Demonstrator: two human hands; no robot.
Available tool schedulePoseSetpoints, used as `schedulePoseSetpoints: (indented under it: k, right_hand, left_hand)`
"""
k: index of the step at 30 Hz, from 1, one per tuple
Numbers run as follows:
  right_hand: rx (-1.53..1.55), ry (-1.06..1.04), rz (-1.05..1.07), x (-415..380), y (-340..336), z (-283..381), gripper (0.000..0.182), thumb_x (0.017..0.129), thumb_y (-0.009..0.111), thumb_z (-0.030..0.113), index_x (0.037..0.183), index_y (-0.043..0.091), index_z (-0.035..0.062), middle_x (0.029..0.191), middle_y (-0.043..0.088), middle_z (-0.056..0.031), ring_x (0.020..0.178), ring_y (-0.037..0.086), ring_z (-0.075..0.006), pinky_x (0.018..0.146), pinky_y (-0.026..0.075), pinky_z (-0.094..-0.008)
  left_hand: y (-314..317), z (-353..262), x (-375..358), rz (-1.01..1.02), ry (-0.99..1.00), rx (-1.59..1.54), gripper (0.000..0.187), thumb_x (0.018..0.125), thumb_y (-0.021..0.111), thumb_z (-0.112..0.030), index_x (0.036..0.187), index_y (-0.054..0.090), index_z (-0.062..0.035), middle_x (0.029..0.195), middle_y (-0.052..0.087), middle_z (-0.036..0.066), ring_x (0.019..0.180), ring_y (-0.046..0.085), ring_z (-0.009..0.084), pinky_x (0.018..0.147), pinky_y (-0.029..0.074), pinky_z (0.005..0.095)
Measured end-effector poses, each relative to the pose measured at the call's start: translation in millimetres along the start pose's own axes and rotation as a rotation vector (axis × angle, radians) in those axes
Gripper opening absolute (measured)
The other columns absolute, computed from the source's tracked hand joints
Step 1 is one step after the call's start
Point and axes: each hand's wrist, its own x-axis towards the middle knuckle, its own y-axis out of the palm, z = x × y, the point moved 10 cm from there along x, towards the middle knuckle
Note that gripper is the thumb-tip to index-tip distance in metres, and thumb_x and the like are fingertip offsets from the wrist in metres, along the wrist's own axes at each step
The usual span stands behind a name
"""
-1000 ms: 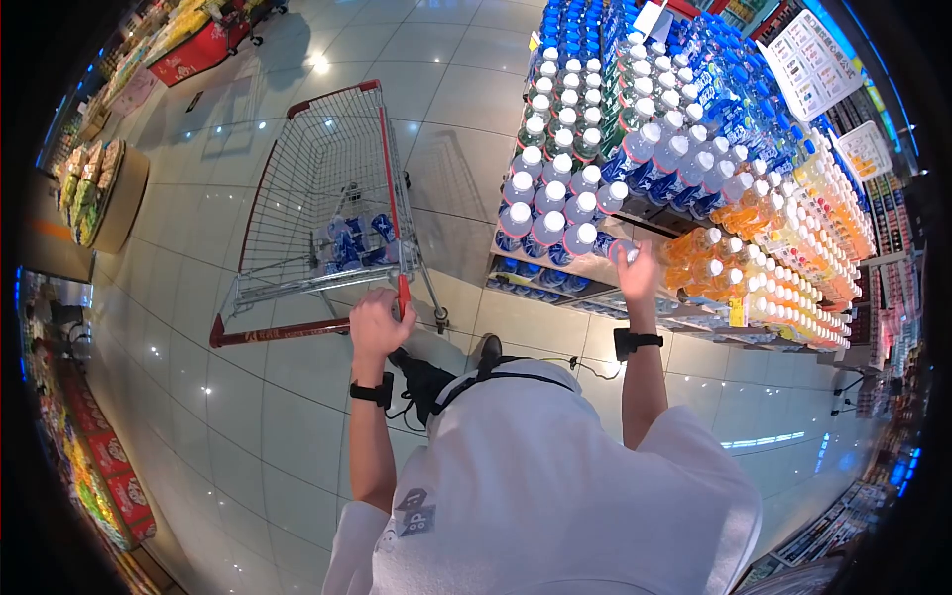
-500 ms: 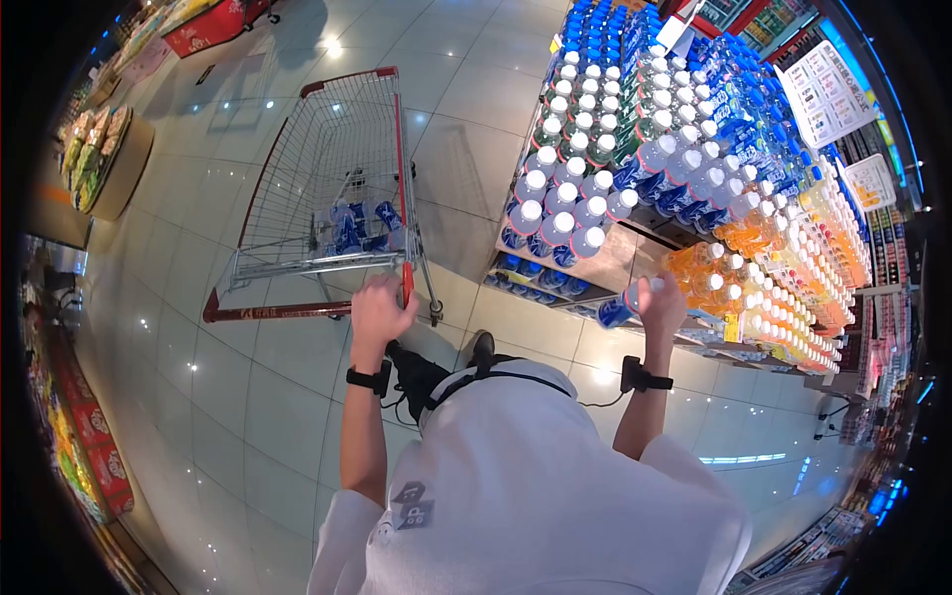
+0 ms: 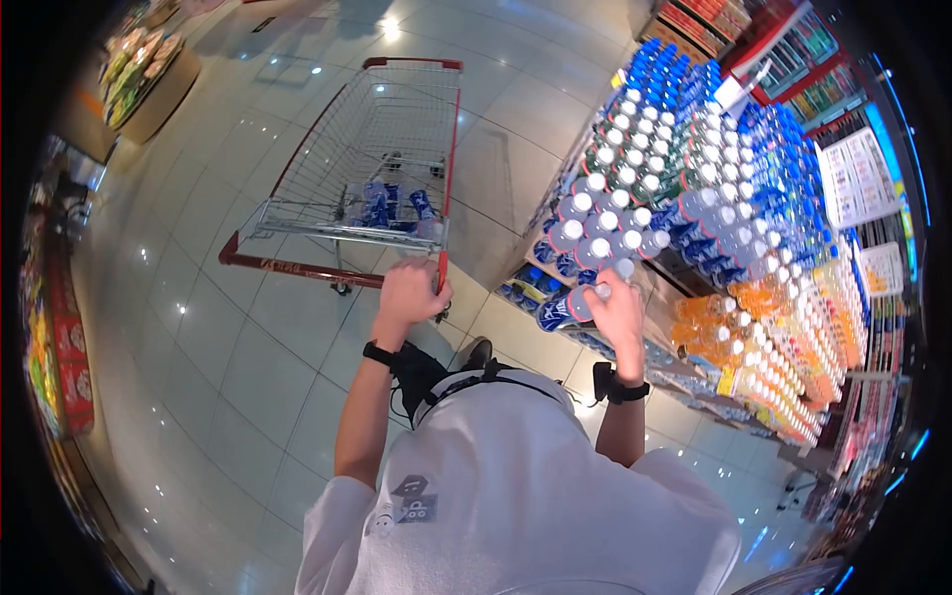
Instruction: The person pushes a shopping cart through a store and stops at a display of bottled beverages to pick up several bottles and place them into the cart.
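Observation:
My left hand is wrapped round the right end of the red handle of a wire shopping cart. Several blue-labelled bottles lie in the cart's near end. In my right hand is a drink bottle with a blue label and a white cap, gripped near its neck and tilted with its base to the left. It is in front of the stacked display, close to the white-capped bottles of the same look. Part of its neck is covered by my fingers.
To the right stand rows of orange drink bottles and blue-capped water bottles, with a white price sign behind. A produce stand is at the far left. Tiled floor runs between.
My right hand has moved left with the bottle, nearer the cart, and the bottle shows more fully. The view has turned, shifting the cart rightward in it. My left hand stays on the handle.

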Motion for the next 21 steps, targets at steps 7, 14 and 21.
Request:
schedulePoseSetpoints:
  k: [7,14,21]
  right_hand:
    - [0.168,-0.266,-0.035,44,5,111,0.03,0.093,0.08,0.032,0.105,0.065,0.009,0.075,0.07,-0.0232,0.076,0.071,-0.0496,0.065,0.051,-0.0546]
    - [0.356,-0.471,-0.17,78,16,216,0.03,0.095,0.082,0.029,0.106,0.064,0.0078,0.084,0.073,-0.0225,0.081,0.072,-0.0488,0.068,0.054,-0.0529]
    - [0.222,-0.621,0.017,75,120,259,0.033,0.091,0.082,0.031,0.11,0.065,0.0106,0.092,0.076,-0.0219,0.088,0.073,-0.0494,0.071,0.057,-0.0572]
  left_hand:
    - [7,3,-3,-0.022,0.007,-0.007,0.028,0.081,0.073,-0.031,0.079,0.069,-0.0025,0.081,0.071,0.018,0.08,0.07,0.0395,0.076,0.057,0.0503]
    - [6,5,-3,0.006,-0.001,0.002,0.035,0.082,0.071,-0.037,0.078,0.068,-0.0016,0.081,0.071,0.017,0.083,0.07,0.0389,0.077,0.058,0.0501]
    - [11,5,-3,0.061,-0.015,0.012,0.036,0.08,0.071,-0.037,0.08,0.07,-0.001,0.08,0.07,0.017,0.083,0.071,0.0383,0.081,0.059,0.0495]
